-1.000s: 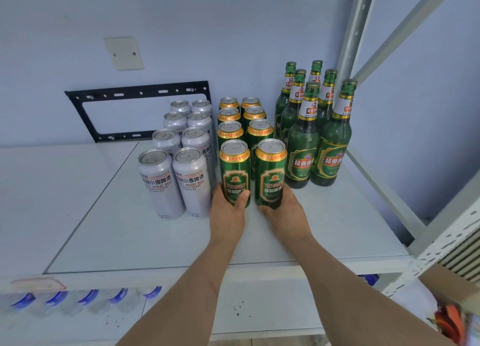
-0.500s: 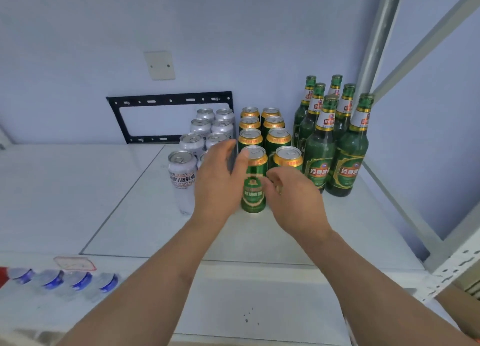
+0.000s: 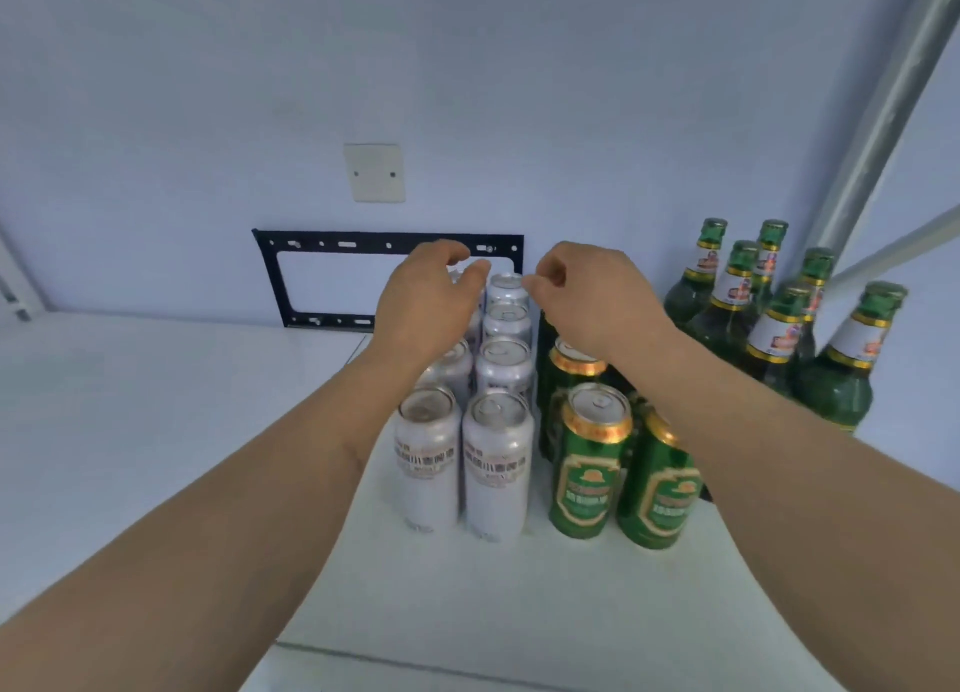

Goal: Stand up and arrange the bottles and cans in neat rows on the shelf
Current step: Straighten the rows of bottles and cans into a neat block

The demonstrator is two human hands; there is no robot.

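Observation:
Silver cans (image 3: pixel 496 462) stand in two rows running back from the front of the white shelf (image 3: pixel 519 613). Green cans (image 3: pixel 592 457) stand in two rows to their right, partly hidden by my right forearm. Green glass bottles (image 3: pixel 841 369) are grouped upright at the far right. My left hand (image 3: pixel 426 301) reaches to the back, its fingers and thumb curled round the top of the rear left silver can (image 3: pixel 458 275). My right hand (image 3: pixel 587 301) hovers over the rear green cans with curled fingers. Its thumb tip is at the rim of the rear right silver can (image 3: pixel 506 286).
A black metal bracket (image 3: pixel 270 275) and a white cover plate (image 3: pixel 374 171) are on the wall behind the cans. A grey shelf upright (image 3: pixel 883 119) rises at the right, with a diagonal brace beside the bottles. The white shelf surface extends to the left.
Both hands have left the front green cans and moved up and back to the rear silver cans. The view has moved closer and shifted.

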